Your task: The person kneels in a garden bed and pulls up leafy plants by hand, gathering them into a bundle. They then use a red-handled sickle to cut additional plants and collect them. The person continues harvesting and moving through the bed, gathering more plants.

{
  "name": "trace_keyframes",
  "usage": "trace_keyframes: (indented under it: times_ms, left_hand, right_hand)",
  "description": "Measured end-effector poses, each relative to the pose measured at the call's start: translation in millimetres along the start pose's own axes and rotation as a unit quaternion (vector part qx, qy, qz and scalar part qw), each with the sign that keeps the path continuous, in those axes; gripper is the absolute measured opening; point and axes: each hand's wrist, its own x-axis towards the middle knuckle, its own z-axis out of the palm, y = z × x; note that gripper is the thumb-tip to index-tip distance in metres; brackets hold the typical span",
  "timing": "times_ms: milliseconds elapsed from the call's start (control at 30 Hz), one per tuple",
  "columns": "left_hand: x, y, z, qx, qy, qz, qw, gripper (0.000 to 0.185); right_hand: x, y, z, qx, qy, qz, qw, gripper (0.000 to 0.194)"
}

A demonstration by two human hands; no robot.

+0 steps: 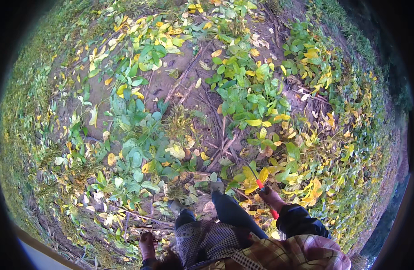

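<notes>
My right hand is closed around the red handle of a sickle, held right of my legs. Its thin, dark curved blade points forward and left, over yellow leaves. At the lower left, my left hand hangs beside my checked apron, its fingers curled; whether anything small is in it does not show clearly. Before me stand low leafy plants, one green clump ahead to the right and another ahead to the left.
Both shoes are on the soil among fallen leaves. Dry stalks lie on bare soil between the clumps. More green and yellow plants stand at the right. Dense foliage covers the far left.
</notes>
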Motion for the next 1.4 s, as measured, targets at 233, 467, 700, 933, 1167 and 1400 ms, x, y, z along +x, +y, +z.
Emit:
trace_keyframes:
  times_ms: [233, 467, 700, 933, 1167, 1400]
  left_hand:
    - [14, 70, 84, 0.043, -0.056, 0.155, 0.985, 0.022]
    - [60, 129, 142, 0.047, -0.103, 0.141, 0.983, 0.018]
    - [127, 210, 243, 0.095, -0.099, 0.220, 0.966, 0.039]
    - [155, 316, 393, -0.016, -0.191, 0.419, 0.888, 0.034]
    - [217, 391, 491, 0.041, -0.124, 0.601, 0.789, 0.036]
    - [252, 362, 557, 0.239, -0.208, 0.632, 0.707, 0.040]
  right_hand:
    - [46, -115, -49, 0.165, -0.083, -0.024, 0.983, 0.064]
    - [169, -235, -72, 0.179, 0.004, -0.134, 0.975, 0.055]
    - [269, -333, -62, 0.455, -0.079, -0.094, 0.882, 0.062]
    - [357, -409, -49, 0.232, 0.126, -0.295, 0.918, 0.053]
    - [455, -371, 32, -0.014, 0.073, -0.171, 0.982, 0.070]
    - [462, -319, -138, -0.313, 0.119, -0.432, 0.838, 0.040]
